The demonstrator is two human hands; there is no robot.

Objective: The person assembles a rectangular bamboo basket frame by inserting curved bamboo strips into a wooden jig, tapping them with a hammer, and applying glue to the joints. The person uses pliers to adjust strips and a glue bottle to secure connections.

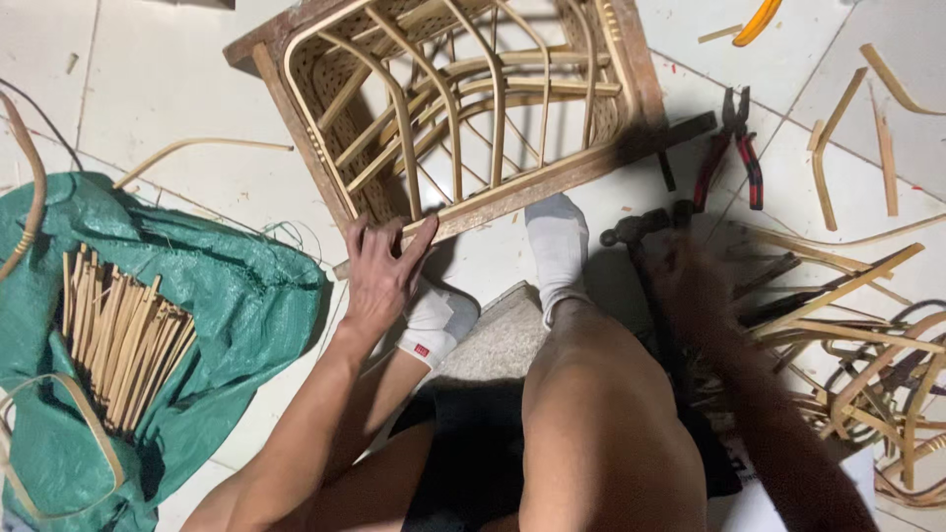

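two hands are busy here. my left hand (379, 271) lies flat with fingers spread against the near wooden edge of the rattan frame (463, 108), which rests tilted on the white tiled floor (148, 79) just ahead of my socked feet. my right hand (690, 281) is blurred, closed around the handle of a hammer (641, 229) beside the frame's right corner. red-handled pliers (729, 148) lie further right. cut cane sticks (118, 335) sit bundled on a green sack (236, 296) at my left.
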